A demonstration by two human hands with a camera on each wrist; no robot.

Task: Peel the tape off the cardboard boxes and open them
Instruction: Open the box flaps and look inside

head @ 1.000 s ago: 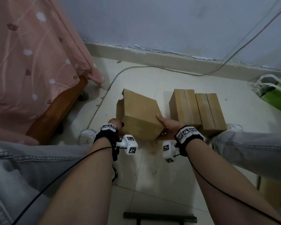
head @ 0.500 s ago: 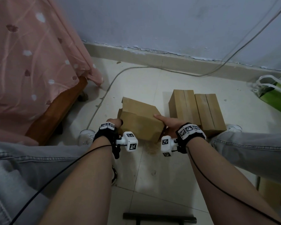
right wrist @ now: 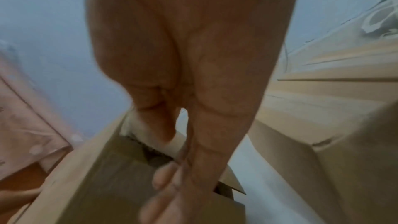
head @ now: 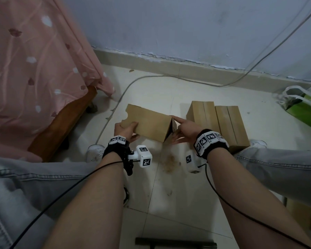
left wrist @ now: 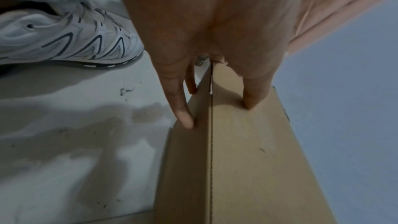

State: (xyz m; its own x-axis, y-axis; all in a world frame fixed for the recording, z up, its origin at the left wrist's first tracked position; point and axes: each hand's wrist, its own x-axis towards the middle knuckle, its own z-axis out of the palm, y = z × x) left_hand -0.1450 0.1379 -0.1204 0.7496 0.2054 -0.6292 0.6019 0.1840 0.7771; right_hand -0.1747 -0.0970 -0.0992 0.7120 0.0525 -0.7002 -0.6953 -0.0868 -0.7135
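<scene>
A plain brown cardboard box (head: pixel 149 123) is held lengthwise between both hands over the tiled floor. My left hand (head: pixel 128 131) grips its left end, thumb on the top face and fingers underneath; the left wrist view shows the fingers (left wrist: pixel 183 108) straddling an edge of the box (left wrist: pixel 247 159). My right hand (head: pixel 178 131) holds the right end, index finger along the top corner and thumb lower down. In the right wrist view its fingertips (right wrist: pixel 165 181) curl over the box's (right wrist: pixel 86 185) end. Two more boxes (head: pixel 202 114) (head: pixel 231 123), each taped down the middle, stand side by side just right.
A bed with a pink sheet (head: pixel 34 69) and wooden frame (head: pixel 61 128) fills the left. A cable (head: pixel 151 78) runs along the floor by the wall. A green bag (head: pixel 307 110) sits far right. White shoes (head: pixel 94 151) and jeaned knees flank the hands; a dark bar (head: pixel 176 246) lies nearest.
The box has been tipped from standing with its broad face toward me to lying lengthwise between the hands. My right hand has shifted to its right end; the left thumb now lies on top.
</scene>
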